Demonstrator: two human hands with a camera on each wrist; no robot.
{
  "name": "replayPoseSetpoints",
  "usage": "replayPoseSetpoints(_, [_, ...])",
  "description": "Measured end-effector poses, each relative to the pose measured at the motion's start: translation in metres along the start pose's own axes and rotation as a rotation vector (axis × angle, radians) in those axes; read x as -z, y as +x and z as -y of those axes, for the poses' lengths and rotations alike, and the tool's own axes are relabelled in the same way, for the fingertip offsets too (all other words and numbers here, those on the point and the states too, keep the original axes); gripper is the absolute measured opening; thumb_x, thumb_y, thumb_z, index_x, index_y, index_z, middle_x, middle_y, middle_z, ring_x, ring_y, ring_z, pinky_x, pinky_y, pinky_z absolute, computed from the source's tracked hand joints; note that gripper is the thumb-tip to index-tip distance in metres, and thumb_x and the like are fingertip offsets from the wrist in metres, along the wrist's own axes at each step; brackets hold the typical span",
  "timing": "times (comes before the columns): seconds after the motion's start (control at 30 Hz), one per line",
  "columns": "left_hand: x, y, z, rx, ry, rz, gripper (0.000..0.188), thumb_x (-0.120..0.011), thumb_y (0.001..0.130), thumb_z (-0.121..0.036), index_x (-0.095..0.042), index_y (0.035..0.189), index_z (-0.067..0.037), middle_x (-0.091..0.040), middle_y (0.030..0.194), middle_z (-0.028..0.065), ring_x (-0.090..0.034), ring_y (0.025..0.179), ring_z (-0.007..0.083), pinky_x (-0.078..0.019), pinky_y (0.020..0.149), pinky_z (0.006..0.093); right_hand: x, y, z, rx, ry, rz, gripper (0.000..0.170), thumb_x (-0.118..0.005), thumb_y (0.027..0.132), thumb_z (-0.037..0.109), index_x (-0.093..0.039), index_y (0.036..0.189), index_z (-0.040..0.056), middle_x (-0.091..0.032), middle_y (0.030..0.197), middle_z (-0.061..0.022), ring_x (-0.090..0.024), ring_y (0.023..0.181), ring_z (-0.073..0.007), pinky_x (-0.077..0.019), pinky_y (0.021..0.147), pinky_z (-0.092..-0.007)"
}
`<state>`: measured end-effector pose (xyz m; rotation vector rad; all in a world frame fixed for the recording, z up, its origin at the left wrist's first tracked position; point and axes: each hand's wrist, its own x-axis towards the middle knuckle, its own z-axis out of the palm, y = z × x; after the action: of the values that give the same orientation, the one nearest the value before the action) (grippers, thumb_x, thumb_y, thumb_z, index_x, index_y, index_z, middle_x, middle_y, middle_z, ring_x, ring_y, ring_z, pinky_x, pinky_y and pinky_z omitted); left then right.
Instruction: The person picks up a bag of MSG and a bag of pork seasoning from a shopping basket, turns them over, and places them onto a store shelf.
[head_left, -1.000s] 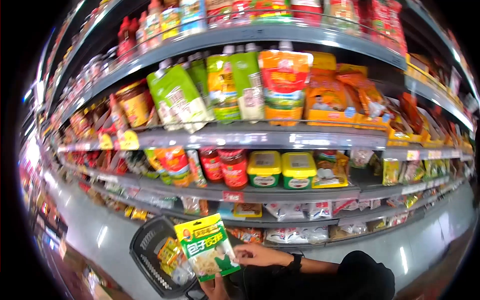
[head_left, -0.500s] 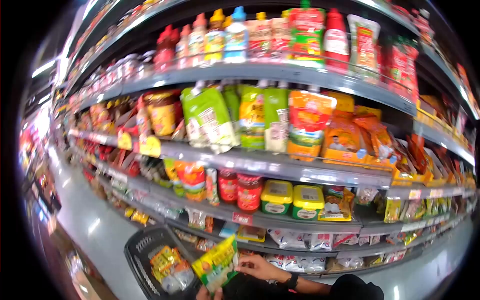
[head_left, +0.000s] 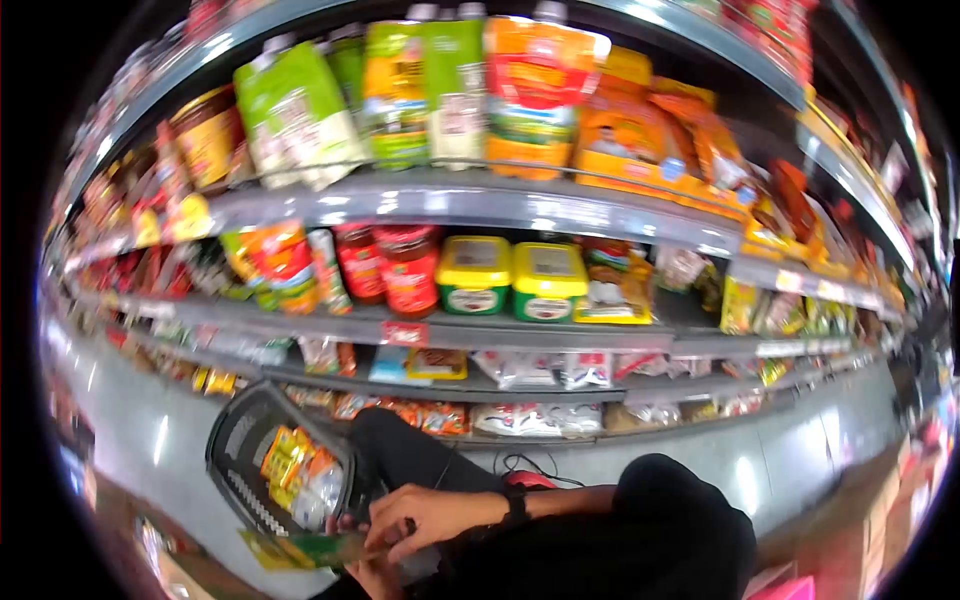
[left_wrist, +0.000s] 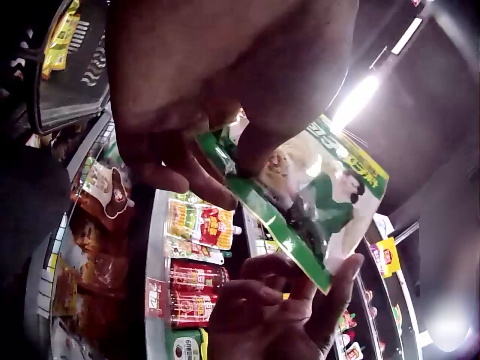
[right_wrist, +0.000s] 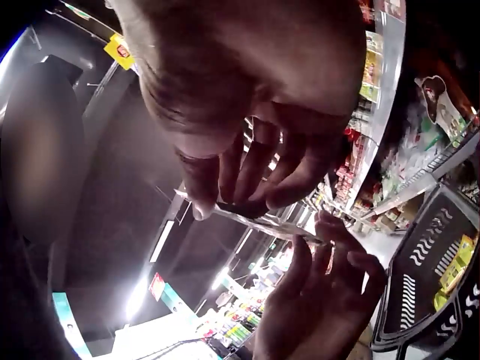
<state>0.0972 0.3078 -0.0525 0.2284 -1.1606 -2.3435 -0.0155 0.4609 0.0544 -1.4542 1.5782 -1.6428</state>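
Observation:
A green, yellow and white food packet is tilted nearly edge-on beside the basket in the head view. My left hand, low in that view, grips one side of it, and the left wrist view has the left thumb across the packet's face. Thumb and fingers of my right hand pinch another edge near a corner, partly hidden behind the packet in the left wrist view. In the right wrist view the thin packet spans both hands.
A black basket holding yellow and orange packets stands on the floor at left, beside a dark-clothed leg. Shelves of pouches, jars and yellow-lidded tubs run across the front. A dark cable lies on the floor.
The packet has gone from facing the head camera to nearly edge-on, moving lower and to the left with both hands. The head view has tipped down, and a leg now shows beside the basket.

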Motion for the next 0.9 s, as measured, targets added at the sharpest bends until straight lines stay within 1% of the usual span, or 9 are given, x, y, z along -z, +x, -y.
replayPoseSetpoints(0.27, [-0.024,0.022,0.009,0.194,0.072,0.082,0.052,-0.058,0.091,-0.011,-0.035,0.137,-0.004,-0.047,0.124,0.0073,-0.05,0.11,0.0179,-0.0434,0.092,0.0315,0.015,-0.019,-0.016,0.108,-0.082,-0.112,0.031,-0.078,0.075,0.017,-0.064,0.099,0.0042,-0.057,0.09,-0.008,-0.06,0.075,-0.0204,-0.0495,0.06,-0.0298])
replayPoseSetpoints(0.37, [-0.035,0.032,0.012,0.236,0.168,0.062,0.049,-0.057,0.091,-0.011,-0.037,0.135,-0.003,-0.048,0.121,0.0065,-0.052,0.106,0.0169,-0.0443,0.09,0.0305,0.025,-0.027,-0.028,0.005,-0.02,-0.18,0.03,-0.078,0.075,0.014,-0.065,0.101,0.0046,-0.058,0.095,-0.0074,-0.06,0.077,-0.0177,-0.0496,0.06,-0.0284])
replayPoseSetpoints(0.4, [-0.038,0.035,0.013,0.206,0.345,0.087,0.048,-0.058,0.092,-0.013,-0.038,0.134,-0.002,-0.049,0.123,0.0071,-0.053,0.105,0.0168,-0.0437,0.09,0.0305,0.03,-0.03,-0.031,-0.046,0.016,-0.21,0.03,-0.077,0.076,0.013,-0.065,0.102,0.0045,-0.059,0.097,-0.0071,-0.06,0.078,-0.0167,-0.0494,0.06,-0.0275])
replayPoseSetpoints(0.47, [-0.038,0.036,0.028,0.214,0.326,-0.138,0.042,-0.059,0.093,-0.014,-0.043,0.129,-0.001,-0.051,0.123,0.0086,-0.053,0.104,0.0156,-0.0434,0.088,0.0287,0.04,-0.036,-0.042,-0.221,0.016,-0.308,0.024,-0.072,0.083,0.014,-0.064,0.1,0.0007,-0.06,0.098,-0.0069,-0.062,0.079,-0.0127,-0.0494,0.064,-0.025])
replayPoseSetpoints(0.57, [-0.042,0.041,0.03,0.231,0.602,-0.081,0.03,-0.058,0.094,-0.012,-0.052,0.12,0.001,-0.059,0.112,0.0087,-0.056,0.095,0.0132,-0.0457,0.08,0.0264,0.051,-0.048,-0.09,-0.479,0.106,-0.474,0.018,-0.06,0.092,0.016,-0.058,0.101,0.0006,-0.063,0.081,-0.0035,-0.06,0.059,-0.0082,-0.0469,0.054,-0.0229])
replayPoseSetpoints(0.63, [-0.036,0.048,0.049,0.282,0.625,-0.028,0.025,-0.058,0.094,-0.011,-0.054,0.115,0.002,-0.062,0.103,0.0071,-0.058,0.088,0.012,-0.0466,0.075,0.0255,0.066,-0.052,-0.111,-0.661,0.2,-0.465,0.018,-0.058,0.094,0.017,-0.057,0.102,0.0013,-0.063,0.083,-0.0038,-0.062,0.059,-0.0096,-0.0468,0.051,-0.0218])
replayPoseSetpoints(0.73, [-0.045,0.071,0.066,0.349,0.647,-0.004,0.023,-0.058,0.093,-0.009,-0.055,0.112,0.003,-0.063,0.095,0.0057,-0.057,0.081,0.0103,-0.0457,0.071,0.0236,0.083,-0.061,-0.148,-0.673,0.357,-0.529,0.023,-0.054,0.096,0.016,-0.054,0.109,-0.0029,-0.067,0.087,-0.0089,-0.066,0.062,-0.0142,-0.0501,0.051,-0.0236])
replayPoseSetpoints(0.87, [-0.065,0.13,0.084,0.361,0.784,0.09,0.029,-0.059,0.091,-0.007,-0.053,0.117,0.003,-0.064,0.096,0.0058,-0.057,0.079,0.0096,-0.0463,0.072,0.0235,0.115,-0.046,-0.166,-0.631,0.477,-0.749,0.023,-0.056,0.096,0.017,-0.055,0.11,-0.0005,-0.065,0.082,-0.0075,-0.064,0.062,-0.0136,-0.0518,0.055,-0.0233])
replayPoseSetpoints(0.9, [-0.072,0.146,0.092,0.354,0.623,0.083,0.032,-0.06,0.091,-0.007,-0.052,0.121,0.002,-0.063,0.1,0.0061,-0.058,0.084,0.011,-0.0471,0.074,0.0245,0.125,-0.04,-0.171,-0.632,0.483,-0.814,0.021,-0.056,0.096,0.017,-0.056,0.11,0.0008,-0.063,0.08,-0.0058,-0.064,0.064,-0.0127,-0.052,0.057,-0.0233])
